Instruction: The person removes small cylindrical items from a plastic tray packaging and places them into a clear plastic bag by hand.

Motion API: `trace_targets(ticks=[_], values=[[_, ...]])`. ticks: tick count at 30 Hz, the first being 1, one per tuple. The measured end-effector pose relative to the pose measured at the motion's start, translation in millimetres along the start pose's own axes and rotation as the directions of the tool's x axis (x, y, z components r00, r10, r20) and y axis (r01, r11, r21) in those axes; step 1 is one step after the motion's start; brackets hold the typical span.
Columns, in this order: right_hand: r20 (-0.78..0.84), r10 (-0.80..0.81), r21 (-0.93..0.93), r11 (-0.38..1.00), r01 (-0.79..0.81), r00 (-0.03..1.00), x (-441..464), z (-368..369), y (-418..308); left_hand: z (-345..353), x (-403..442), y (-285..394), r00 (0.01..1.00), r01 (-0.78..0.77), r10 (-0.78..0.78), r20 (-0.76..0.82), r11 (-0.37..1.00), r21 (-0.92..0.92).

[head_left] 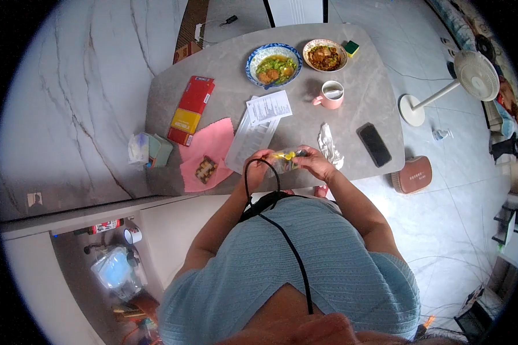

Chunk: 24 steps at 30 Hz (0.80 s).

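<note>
Between my two hands, at the table's near edge, is a small transparent plastic bag (286,160) with yellow and dark pieces inside. My left hand (261,160) pinches its left end, and my right hand (314,163) has closed fingers on its right side. A black cord (288,241) loops up by my left hand and partly crosses it. Left of my hands lies a whitish plastic tray (248,144), with a printed sheet (269,107) on its far end. A crumpled white tissue (328,146) rests just beyond my right hand.
On the grey table (224,80) are a pink cloth (216,138) under a small patterned packet (206,169), a red-yellow box (191,110), a blue-rimmed bowl (274,65), another food bowl (324,56), a pink mug (330,95) and a phone (374,144). A fan (411,110) stands right.
</note>
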State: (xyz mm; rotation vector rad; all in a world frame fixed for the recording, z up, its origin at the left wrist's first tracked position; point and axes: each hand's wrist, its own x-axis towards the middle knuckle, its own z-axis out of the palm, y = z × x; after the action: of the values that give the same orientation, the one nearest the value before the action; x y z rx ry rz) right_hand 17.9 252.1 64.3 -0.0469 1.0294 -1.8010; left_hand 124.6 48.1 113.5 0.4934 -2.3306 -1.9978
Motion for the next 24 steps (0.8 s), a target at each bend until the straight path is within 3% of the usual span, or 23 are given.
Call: trace_targets(ticks=[12,14,16,24], values=[[0.034,0.080,-0.049,0.996,-0.078,0.996,1.0,-15.0,18.4,4.1,0.0,-0.9,0.998,0.052,-0.053,0.018,0.998,0.037],[0.071,0.074,-0.055,0.996,-0.070,0.995,0.4,-13.2,15.9,1.5,0.0,-8.5,0.992,0.112,-0.110,0.055,0.993,-0.042],[0.108,0.040,-0.187,0.982,-0.019,0.993,-0.3,-11.5,10.7,0.8,0.4,-12.8,0.993,0.106,-0.104,0.052,0.993,-0.043],[0.113,0.050,-0.285,0.958,-0.016,0.992,4.6,-6.8,7.6,5.1,-0.7,0.7,0.994,0.074,-0.077,0.082,0.997,0.038]])
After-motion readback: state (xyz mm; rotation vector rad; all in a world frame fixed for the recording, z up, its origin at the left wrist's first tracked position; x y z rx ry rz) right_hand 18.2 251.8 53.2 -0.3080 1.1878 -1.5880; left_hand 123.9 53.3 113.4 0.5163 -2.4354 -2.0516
